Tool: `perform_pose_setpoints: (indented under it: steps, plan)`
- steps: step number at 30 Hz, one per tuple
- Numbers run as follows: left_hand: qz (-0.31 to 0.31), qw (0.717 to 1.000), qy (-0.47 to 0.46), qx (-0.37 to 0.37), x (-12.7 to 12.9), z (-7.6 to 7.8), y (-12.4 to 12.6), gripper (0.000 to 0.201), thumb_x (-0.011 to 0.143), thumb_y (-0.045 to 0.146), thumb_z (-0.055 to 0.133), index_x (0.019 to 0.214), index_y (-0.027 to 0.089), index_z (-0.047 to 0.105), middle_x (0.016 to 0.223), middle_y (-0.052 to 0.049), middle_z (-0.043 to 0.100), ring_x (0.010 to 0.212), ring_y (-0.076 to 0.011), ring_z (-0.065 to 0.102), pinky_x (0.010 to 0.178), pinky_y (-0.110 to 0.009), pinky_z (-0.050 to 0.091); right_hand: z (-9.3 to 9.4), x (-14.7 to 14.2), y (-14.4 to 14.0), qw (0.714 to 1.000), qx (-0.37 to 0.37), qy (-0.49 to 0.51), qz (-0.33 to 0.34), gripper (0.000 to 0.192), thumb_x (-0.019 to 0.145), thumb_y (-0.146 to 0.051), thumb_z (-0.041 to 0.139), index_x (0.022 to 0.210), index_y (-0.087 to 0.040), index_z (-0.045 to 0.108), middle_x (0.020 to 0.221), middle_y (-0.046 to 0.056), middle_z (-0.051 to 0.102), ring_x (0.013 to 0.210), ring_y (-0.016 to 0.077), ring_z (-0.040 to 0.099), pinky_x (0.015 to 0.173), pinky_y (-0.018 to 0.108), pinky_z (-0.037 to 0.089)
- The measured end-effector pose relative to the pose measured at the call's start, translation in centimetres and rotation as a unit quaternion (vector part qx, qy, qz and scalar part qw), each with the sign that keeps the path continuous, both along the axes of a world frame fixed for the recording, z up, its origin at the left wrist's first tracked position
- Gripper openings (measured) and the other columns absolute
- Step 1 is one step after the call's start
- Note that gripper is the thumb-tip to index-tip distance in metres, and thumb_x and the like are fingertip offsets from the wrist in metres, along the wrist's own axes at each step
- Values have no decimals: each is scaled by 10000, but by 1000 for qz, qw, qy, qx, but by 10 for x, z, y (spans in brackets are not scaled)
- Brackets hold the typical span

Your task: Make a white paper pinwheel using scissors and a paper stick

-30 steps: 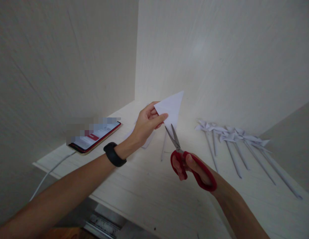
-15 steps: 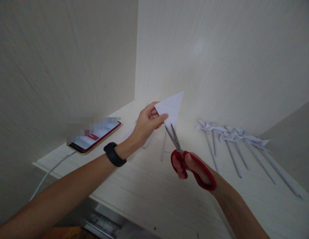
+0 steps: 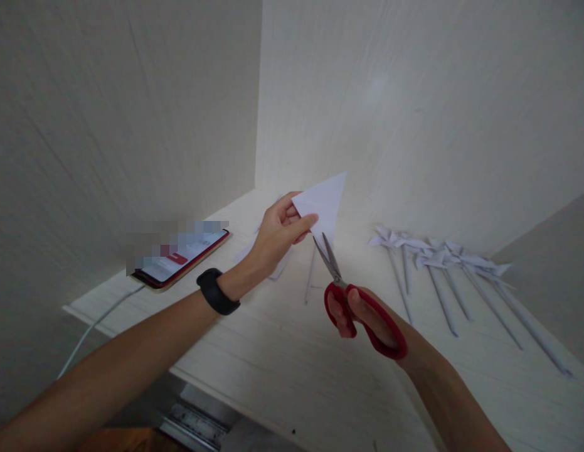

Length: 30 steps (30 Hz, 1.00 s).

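Between the thumb and fingers of my left hand (image 3: 285, 229) is a folded white sheet of paper (image 3: 322, 198), a triangle with one point up to the right. My right hand (image 3: 362, 307) has its thumb and fingers through the red handles of a pair of scissors (image 3: 336, 276). The scissor blades are parted a little, at the paper's lower corner near my left thumb. Whether they have cut into it I cannot tell. Below the paper, a thin white paper stick (image 3: 311, 276) lies on the tabletop, partly hidden.
Several paper pinwheels (image 3: 442, 254) on rolled sticks lie at the right. At the left edge a phone (image 3: 179, 260) rests with a white cable (image 3: 96, 323) attached. More white paper (image 3: 278, 269) lies under my left wrist. Walls enclose the white tabletop (image 3: 273, 351) at the back.
Almost nothing differs. The scissors have shifted very slightly, their blades still parted at the paper's lower corner. My left hand keeps the same hold.
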State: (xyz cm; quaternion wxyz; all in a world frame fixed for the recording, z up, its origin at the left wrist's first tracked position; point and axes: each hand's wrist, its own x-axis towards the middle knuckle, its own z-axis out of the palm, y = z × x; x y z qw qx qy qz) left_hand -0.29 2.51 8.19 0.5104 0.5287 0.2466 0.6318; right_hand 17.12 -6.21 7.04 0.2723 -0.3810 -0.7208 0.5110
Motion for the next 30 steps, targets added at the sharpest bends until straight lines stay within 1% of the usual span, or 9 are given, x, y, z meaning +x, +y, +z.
perform_pose_setpoints:
  steps: [6,12,18,25,30]
  plan:
    - [-7,1000,-11,4,0,0,0,327,641,222,716,937,159,593,640,48,528,493,-33,419,412,-167,276,-1,1,0,1000,0,-4,1,580,854,-710,255,602,-201,375,573,-5,420,532,111,374,527,272,284]
    - [-3,1000,-8,-1,0,-1,1,349,640,229,719,956,156,588,651,47,536,495,-29,415,412,-156,276,-4,3,1,1000,-18,-7,-1,586,844,-718,277,602,-195,379,570,-8,430,525,102,376,516,256,284]
    - [-7,1000,-7,-3,0,-1,1,320,646,221,711,934,156,588,628,54,515,479,-26,393,410,-159,271,-5,3,3,1000,-22,5,3,575,838,-716,312,603,-195,380,561,-11,423,511,97,378,500,251,281]
    - [-11,1000,-7,-2,0,-1,1,297,653,205,704,922,149,590,621,57,506,468,-22,379,411,-163,265,-14,8,8,1000,-22,1,13,597,841,-717,294,595,-187,412,540,-13,428,491,92,378,494,247,287]
    - [-16,1000,-8,-3,0,-1,1,287,660,196,699,922,147,593,619,57,503,464,-22,375,412,-167,262,-11,7,6,1000,-24,1,1,587,834,-718,318,597,-189,404,539,-18,420,489,91,377,490,247,277]
